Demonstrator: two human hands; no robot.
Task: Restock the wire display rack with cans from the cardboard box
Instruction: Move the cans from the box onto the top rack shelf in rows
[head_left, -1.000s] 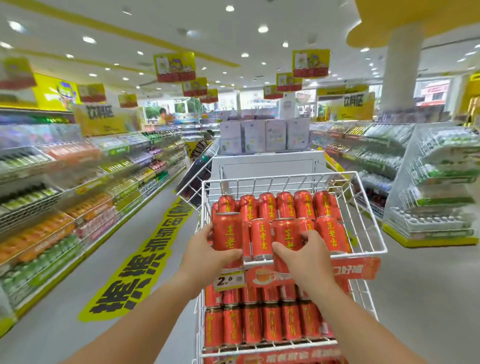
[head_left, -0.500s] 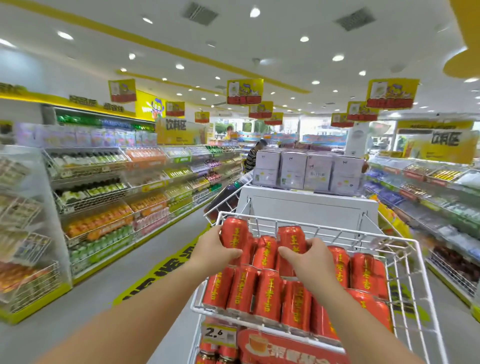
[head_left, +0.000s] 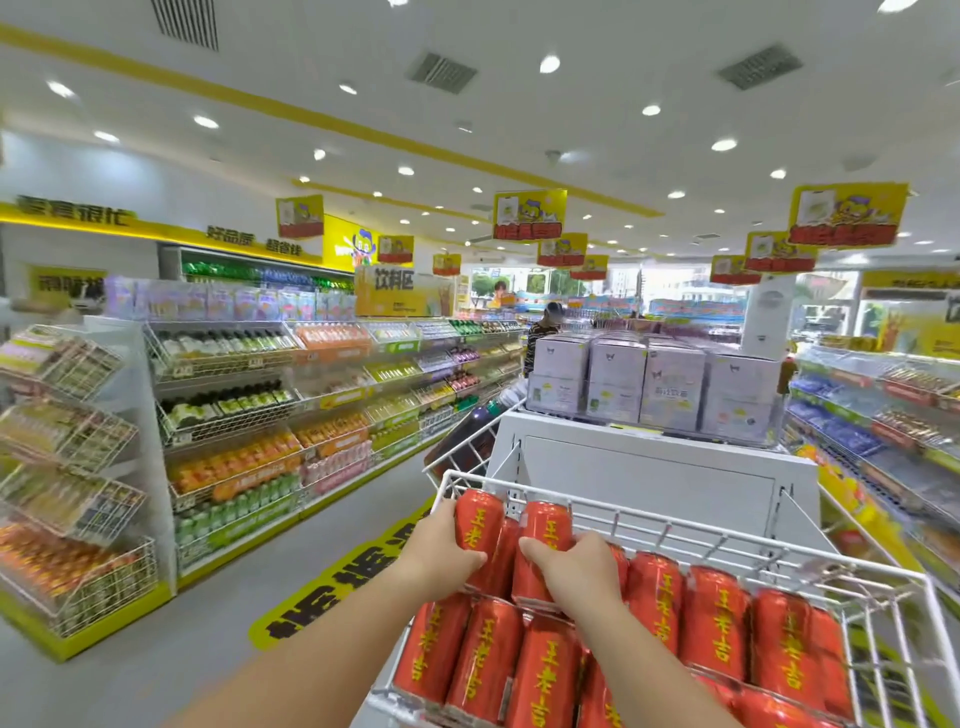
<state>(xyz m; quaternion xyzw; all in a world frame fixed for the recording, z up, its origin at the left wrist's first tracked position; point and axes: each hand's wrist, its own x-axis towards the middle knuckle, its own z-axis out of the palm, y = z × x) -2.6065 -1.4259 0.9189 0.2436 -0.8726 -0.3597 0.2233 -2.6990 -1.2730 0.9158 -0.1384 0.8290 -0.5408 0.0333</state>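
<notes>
In a brightly lit store aisle, 2 bare hands work at the far-left corner of a white wire rack (head_left: 675, 525) that fills the frame from 4 to 6 o'clock. The left hand (head_left: 441, 553) is wrapped around the left side of an upright red can (head_left: 479, 525), thumb pressed across its lower front; the right hand (head_left: 576, 569) is closed on a second can (head_left: 545, 540) just beside it, fingers curled over its lower front. Both cans stand at the back row, close to the rack's rear rail, the 2 touching or nearly so. Both forearms rise from the bottom edge at about 6 o'clock and angle up toward the center, wrists roughly level. Red cans (head_left: 717, 618) in rows fill the rest of the rack, packed side by side toward 4 o'clock, with little free room between them; the front row lies against the near rail. Behind the rack, at 1 o'clock, a white stand (head_left: 649, 467) carries pale boxes (head_left: 670, 389). Open grey floor (head_left: 156, 670) runs from 7 to 9 o'clock, bounded by drink shelves (head_left: 260, 415) along the left; a yellow floor sticker (head_left: 332, 587) lies just left of the rack. Shelving (head_left: 883, 415) crowds the right edge at 3 o'clock. No cardboard box is in view.
</notes>
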